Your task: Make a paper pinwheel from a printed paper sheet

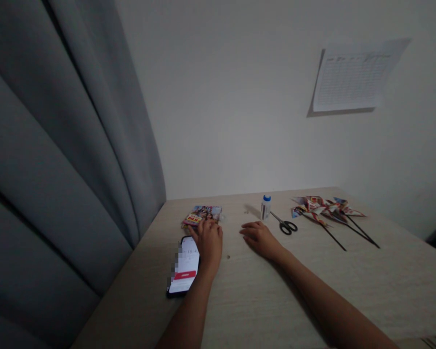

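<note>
My left hand (210, 240) reaches over the near edge of a small pile of colourful printed paper (199, 213), its fingers apart and their tips on or just above it. Just below and left of that hand lies a lit phone (183, 271), partly covered by my wrist and forearm. My right hand (262, 239) rests on the table with its fingers stretched to the left and nothing in them. Closest to it are a white glue bottle (265, 209) with a blue cap, standing upright, and black-handled scissors (288, 227).
Several paper pinwheels (314, 206) on dark sticks lie at the right back of the pale wooden table (247, 310). A tiny ring-like bit (228, 257) lies between my arms. A grey curtain (76, 145) hangs along the left; a printed sheet (350, 80) is on the wall.
</note>
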The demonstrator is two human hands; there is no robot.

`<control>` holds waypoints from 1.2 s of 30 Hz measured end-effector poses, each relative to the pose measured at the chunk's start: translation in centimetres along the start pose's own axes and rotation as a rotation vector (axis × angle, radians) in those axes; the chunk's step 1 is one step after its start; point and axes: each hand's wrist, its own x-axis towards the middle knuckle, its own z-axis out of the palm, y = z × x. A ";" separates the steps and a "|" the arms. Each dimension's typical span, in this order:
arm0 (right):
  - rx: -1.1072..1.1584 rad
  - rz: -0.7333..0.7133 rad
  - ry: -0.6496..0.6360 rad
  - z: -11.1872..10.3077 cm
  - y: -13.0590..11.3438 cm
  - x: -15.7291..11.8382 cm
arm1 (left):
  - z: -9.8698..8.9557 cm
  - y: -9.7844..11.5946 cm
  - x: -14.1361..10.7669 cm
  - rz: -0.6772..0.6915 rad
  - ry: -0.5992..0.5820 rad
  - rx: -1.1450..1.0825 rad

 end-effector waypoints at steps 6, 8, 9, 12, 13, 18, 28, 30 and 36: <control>0.029 -0.015 0.008 -0.2 0.1 0.0 | -0.1 0.0 0.5 -0.033 -0.015 0.111; 0.032 -0.012 0.007 -0.2 0.1 0.0 | -0.1 0.2 0.4 -0.039 -0.030 0.132; 0.033 -0.009 0.007 -0.2 0.2 0.0 | -0.1 0.3 0.3 -0.041 -0.034 0.141; 0.039 -0.002 -0.001 -0.2 0.3 0.0 | -0.1 0.2 0.3 -0.054 -0.041 0.163; 0.039 -0.002 -0.005 -0.3 0.3 0.0 | 0.0 0.2 0.3 -0.062 -0.045 0.168; 0.026 -0.025 -0.015 -0.2 0.6 0.1 | 0.4 -0.1 0.5 -0.080 -0.055 0.169; 0.029 -0.025 -0.011 -0.2 0.5 0.1 | 0.7 -0.2 0.7 -0.092 -0.068 0.122; 0.031 -0.023 -0.009 -0.4 0.4 0.1 | 0.7 -0.1 0.8 -0.091 -0.070 0.112; 0.028 -0.029 -0.015 -0.3 0.5 0.1 | 0.4 0.2 0.9 -0.138 -0.025 0.128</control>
